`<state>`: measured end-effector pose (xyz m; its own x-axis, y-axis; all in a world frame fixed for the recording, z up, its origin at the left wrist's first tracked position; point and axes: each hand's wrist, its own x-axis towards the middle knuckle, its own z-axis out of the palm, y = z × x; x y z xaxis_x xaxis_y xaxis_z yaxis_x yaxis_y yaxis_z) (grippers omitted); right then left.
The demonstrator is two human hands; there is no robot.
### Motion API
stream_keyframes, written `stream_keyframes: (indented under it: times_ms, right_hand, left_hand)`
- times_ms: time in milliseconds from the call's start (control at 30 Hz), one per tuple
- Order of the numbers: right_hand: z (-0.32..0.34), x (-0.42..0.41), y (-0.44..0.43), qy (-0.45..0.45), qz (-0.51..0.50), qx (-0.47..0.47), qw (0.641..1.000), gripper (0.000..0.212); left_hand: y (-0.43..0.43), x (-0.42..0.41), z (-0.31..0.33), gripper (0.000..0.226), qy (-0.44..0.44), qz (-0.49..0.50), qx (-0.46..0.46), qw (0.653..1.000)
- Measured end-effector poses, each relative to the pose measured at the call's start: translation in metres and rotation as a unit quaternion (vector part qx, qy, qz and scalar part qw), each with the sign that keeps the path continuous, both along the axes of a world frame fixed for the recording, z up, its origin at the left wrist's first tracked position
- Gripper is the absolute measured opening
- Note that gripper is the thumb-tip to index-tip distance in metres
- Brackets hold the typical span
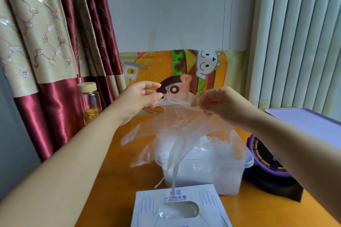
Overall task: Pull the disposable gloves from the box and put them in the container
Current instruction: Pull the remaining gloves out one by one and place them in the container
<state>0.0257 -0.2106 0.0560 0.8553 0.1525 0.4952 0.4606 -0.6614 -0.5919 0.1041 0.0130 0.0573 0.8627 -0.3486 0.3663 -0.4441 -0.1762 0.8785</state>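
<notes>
On my feed, the left thumb and fingertips (154,96) pinch one end of the top edge of a clear glove (177,123). The right fingers (201,103) curl inward and pinch the other end, so the edge is pulled taut between them. The left hand (138,98) and the right hand (221,104) are raised to the same height and face each other, the back of the right one turned toward me. Both bare forearms reach in from the lower corners, above the table (125,175). I count two hands, one box, one container and one jar. The glove hangs as a wide crumpled sheet over the container (248,161), a clear plastic tub just behind the box (147,206). It narrows to a thin strand that runs down into the box's oval opening. I cannot tell whether the sheet is one glove or several stuck together. The tub holds a heap of more clear gloves (217,149), too crumpled to count. The white box lies flat at the near edge, with two outlined hands drawn on its top and a blue line reading 一次性手套. Above that line are two bigger characters, the second 范, the first hidden by the strand. Smaller print below is too blurred to read. A glass jar (90,101) with a pale lid stands at the left.
</notes>
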Motion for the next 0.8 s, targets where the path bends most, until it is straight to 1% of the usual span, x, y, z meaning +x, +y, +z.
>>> stream_keyframes:
  times_ms: [33,67,133,167,200,233,267,300,333,367,400,467,533,567,633,667,733,800]
  right_hand:
    - [-0.003,0.003,-0.003,0.002,-0.015,0.003,1.0,0.028]
    - [-0.007,0.007,-0.006,0.005,-0.031,0.012,0.999,0.025]
    - [-0.017,0.014,-0.012,0.02,-0.064,0.024,0.997,0.026]
    - [-0.022,0.016,-0.014,0.032,-0.073,0.026,0.997,0.028]
    - [-0.027,0.021,-0.017,0.046,-0.077,0.025,0.996,0.03]
    - [-0.033,0.025,-0.02,0.063,-0.082,0.021,0.994,0.032]
    - [-0.04,0.029,-0.024,0.083,-0.09,0.01,0.992,0.034]
    - [-0.047,0.033,-0.028,0.104,-0.097,-0.005,0.99,0.036]
    - [-0.052,0.035,-0.032,0.127,-0.1,-0.023,0.987,0.04]
    - [-0.058,0.037,-0.035,0.15,-0.099,-0.046,0.983,0.044]
    - [-0.062,0.038,-0.038,0.173,-0.096,-0.071,0.978,0.049]
    - [-0.069,0.038,-0.041,0.21,-0.098,-0.14,0.963,0.058]
    - [-0.074,0.039,-0.044,0.217,-0.11,-0.224,0.944,0.064]
    - [-0.075,0.039,-0.044,0.22,-0.117,-0.253,0.935,0.066]
    - [-0.075,0.041,-0.043,0.241,-0.131,-0.297,0.915,0.072]
    - [-0.075,0.042,-0.042,0.257,-0.135,-0.322,0.901,0.074]
    - [-0.074,0.046,-0.039,0.276,-0.142,-0.369,0.876,0.076]
    - [-0.074,0.051,-0.037,0.275,-0.143,-0.405,0.86,0.069]
  left_hand:
    - [0.001,0.005,-0.002,0.018,-0.011,0.036,0.014,0.999]
    - [0.002,0.009,-0.004,0.016,-0.045,0.094,0.044,0.994]
    - [-0.002,0.012,-0.007,0.015,-0.149,0.209,0.099,0.961]
    - [-0.008,0.008,-0.007,0.016,-0.203,0.232,0.107,0.945]
    - [-0.017,0.002,-0.008,0.018,-0.251,0.218,0.111,0.936]
    - [-0.028,-0.002,-0.01,0.02,-0.286,0.177,0.128,0.933]
    - [-0.04,-0.007,-0.014,0.021,-0.302,0.119,0.165,0.931]
    - [-0.051,-0.01,-0.02,0.023,-0.295,0.06,0.223,0.927]
    - [-0.062,-0.011,-0.027,0.029,-0.266,0.009,0.296,0.917]
    - [-0.07,-0.008,-0.035,0.037,-0.225,-0.034,0.374,0.899]
    - [-0.077,-0.003,-0.044,0.045,-0.182,-0.067,0.45,0.872]
    - [-0.085,0.006,-0.059,0.057,-0.111,-0.101,0.579,0.802]
    - [-0.092,0.012,-0.072,0.057,-0.07,-0.108,0.665,0.736]
    - [-0.095,0.014,-0.076,0.056,-0.057,-0.11,0.687,0.716]
    - [-0.101,0.018,-0.083,0.054,-0.049,-0.109,0.712,0.692]
    - [-0.102,0.02,-0.084,0.054,-0.049,-0.105,0.719,0.686]
    - [-0.102,0.022,-0.083,0.053,-0.052,-0.087,0.717,0.689]
    - [-0.102,0.018,-0.076,0.049,-0.092,-0.059,0.699,0.707]
